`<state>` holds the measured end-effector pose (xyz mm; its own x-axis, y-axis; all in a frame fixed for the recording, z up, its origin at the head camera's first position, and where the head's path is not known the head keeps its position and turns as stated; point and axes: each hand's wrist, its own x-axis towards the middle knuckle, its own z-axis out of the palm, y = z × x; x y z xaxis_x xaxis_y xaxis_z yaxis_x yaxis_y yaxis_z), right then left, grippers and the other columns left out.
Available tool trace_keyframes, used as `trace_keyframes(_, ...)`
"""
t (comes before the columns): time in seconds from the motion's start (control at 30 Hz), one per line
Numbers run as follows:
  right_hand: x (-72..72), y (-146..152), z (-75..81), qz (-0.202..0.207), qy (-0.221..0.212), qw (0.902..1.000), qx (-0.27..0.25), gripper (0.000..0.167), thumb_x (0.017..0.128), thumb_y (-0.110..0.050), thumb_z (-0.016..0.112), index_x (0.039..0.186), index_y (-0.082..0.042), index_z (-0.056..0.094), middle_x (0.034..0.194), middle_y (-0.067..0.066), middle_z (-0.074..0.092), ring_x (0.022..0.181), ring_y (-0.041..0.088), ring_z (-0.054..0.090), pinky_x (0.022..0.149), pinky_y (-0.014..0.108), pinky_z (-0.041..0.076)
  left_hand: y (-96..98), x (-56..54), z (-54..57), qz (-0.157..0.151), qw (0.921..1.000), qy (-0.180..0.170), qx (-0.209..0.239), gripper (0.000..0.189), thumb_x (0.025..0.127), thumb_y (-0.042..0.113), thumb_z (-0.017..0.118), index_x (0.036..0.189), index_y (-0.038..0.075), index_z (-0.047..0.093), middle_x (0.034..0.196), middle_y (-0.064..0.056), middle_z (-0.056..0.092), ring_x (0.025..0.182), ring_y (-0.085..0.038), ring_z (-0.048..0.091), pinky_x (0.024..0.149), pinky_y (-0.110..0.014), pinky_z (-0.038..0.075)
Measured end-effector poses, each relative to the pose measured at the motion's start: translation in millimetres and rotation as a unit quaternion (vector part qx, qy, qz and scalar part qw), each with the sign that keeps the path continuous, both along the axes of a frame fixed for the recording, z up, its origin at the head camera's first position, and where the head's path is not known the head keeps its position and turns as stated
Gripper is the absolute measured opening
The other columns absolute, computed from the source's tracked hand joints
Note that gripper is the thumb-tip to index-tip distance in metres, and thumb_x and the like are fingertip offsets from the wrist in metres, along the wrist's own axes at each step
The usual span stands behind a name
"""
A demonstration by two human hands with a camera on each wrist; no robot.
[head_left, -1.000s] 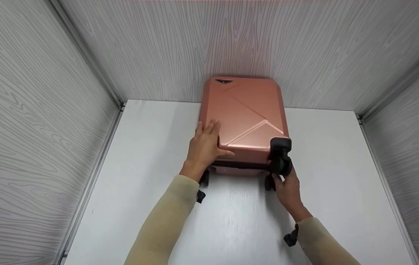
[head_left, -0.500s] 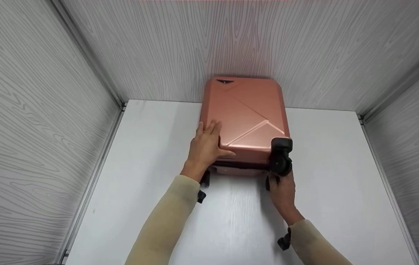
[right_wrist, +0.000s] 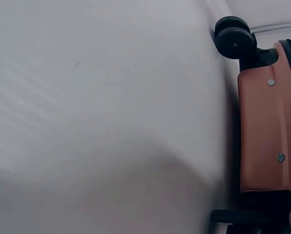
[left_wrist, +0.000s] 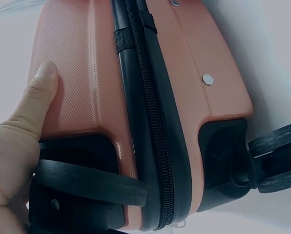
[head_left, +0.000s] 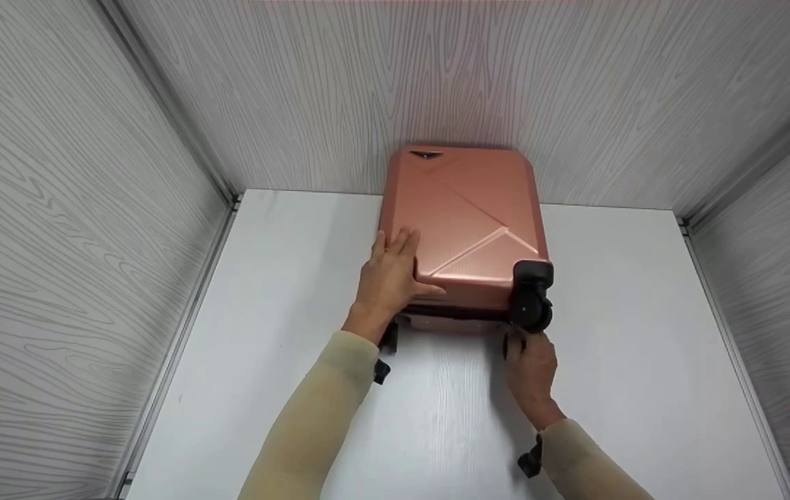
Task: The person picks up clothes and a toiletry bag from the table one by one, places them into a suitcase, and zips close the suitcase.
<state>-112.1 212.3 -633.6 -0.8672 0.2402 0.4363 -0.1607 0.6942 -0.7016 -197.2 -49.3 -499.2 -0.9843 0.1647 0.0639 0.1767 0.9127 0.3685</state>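
Observation:
A rose-pink hard-shell suitcase [head_left: 468, 208] lies flat, its wheeled end toward me. My left hand [head_left: 384, 281] rests on its near left corner, fingers straight along the top and thumb [left_wrist: 38, 92] across the end face. Close beside that thumb is a black caster wheel [left_wrist: 87, 183]; a black zipper [left_wrist: 153, 107] runs between the two shells. At the near right corner, my right hand [head_left: 532, 371] reaches in below the upper wheel [head_left: 530, 309], with its thumb beside the lower wheel [right_wrist: 240, 217]. Its fingertips are hidden, so I cannot tell what they hold.
The suitcase lies on a white surface [head_left: 284, 278], its far end by the grey wood-grain back wall [head_left: 298, 90]. Similar panels stand on the left [head_left: 55, 243] and right [head_left: 777, 278]. Small black devices hang under both wrists.
My right hand has shifted slightly left and toward me, from beside the right corner to below the upper wheel. The left hand keeps its place on the suitcase.

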Motion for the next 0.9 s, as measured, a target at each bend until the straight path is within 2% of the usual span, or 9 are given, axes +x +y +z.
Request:
trace_keyframes(0.23,-0.7,-6,4.1,0.011,-0.009,0.9996,0.024,0.016,0.095,-0.004,0.065,0.08,-0.009,0.063,0.074,0.013,0.063,0.064,0.032,0.054,0.059,0.054,0.045,0.4,-1.0,-1.1,-0.002,1.0,0.006,-0.006,0.124,0.068,0.075,0.083,0.167,0.017,0.034,0.172,-0.007,0.034,0.157,-0.049,0.026,0.106,-0.058,0.053)
trace_keyframes(0.43,-1.4,-8,6.2,0.019,0.002,0.9983,0.054,0.017,0.095,-0.007,0.066,0.077,-0.009,0.065,0.074,0.018,0.065,0.067,0.043,0.06,0.06,0.06,0.046,0.6,-1.3,-0.3,0.001,1.0,0.004,-0.009,0.125,0.067,0.075,0.083,0.167,0.017,0.034,0.172,-0.007,0.034,0.158,-0.048,0.026,0.107,-0.058,0.052)
trace_keyframes(0.53,-1.0,-9,6.1,0.019,0.004,0.9983,0.056,0.018,0.095,-0.008,0.067,0.078,-0.009,0.067,0.075,0.018,0.065,0.069,0.044,0.061,0.062,0.061,0.047,0.3,-1.0,0.2,0.002,1.0,0.001,-0.008,0.125,0.067,0.075,0.083,0.167,0.017,0.034,0.172,-0.007,0.033,0.158,-0.047,0.025,0.107,-0.059,0.052)
trace_keyframes(0.67,2.3,-12,5.5,0.005,-0.02,0.9997,0.008,0.014,0.097,-0.009,0.068,0.084,-0.006,0.071,0.079,0.016,0.07,0.07,0.037,0.064,0.065,0.055,0.049,0.8,-0.3,0.5,-0.001,0.9999,0.007,-0.008,0.125,0.067,0.075,0.083,0.167,0.017,0.034,0.172,-0.007,0.034,0.157,-0.049,0.027,0.105,-0.059,0.053)
trace_keyframes(0.8,5.4,-16,6.0,-0.015,-0.057,0.9966,-0.058,0.013,0.1,-0.016,0.071,0.097,-0.004,0.074,0.089,0.014,0.077,0.08,0.032,0.07,0.072,0.051,0.052,1.4,0.4,0.5,-0.001,0.9998,0.018,-0.007,0.124,0.067,0.075,0.083,0.166,0.018,0.036,0.171,-0.008,0.036,0.156,-0.05,0.029,0.102,-0.059,0.055)
trace_keyframes(0.9,6.3,-20,6.6,-0.026,-0.074,0.9936,-0.082,0.014,0.101,-0.018,0.07,0.096,-0.005,0.072,0.088,0.011,0.077,0.082,0.031,0.072,0.074,0.048,0.053,1.3,0.6,0.5,-0.002,0.9997,0.022,-0.008,0.124,0.067,0.075,0.083,0.166,0.018,0.036,0.17,-0.008,0.037,0.156,-0.051,0.029,0.102,-0.057,0.056)
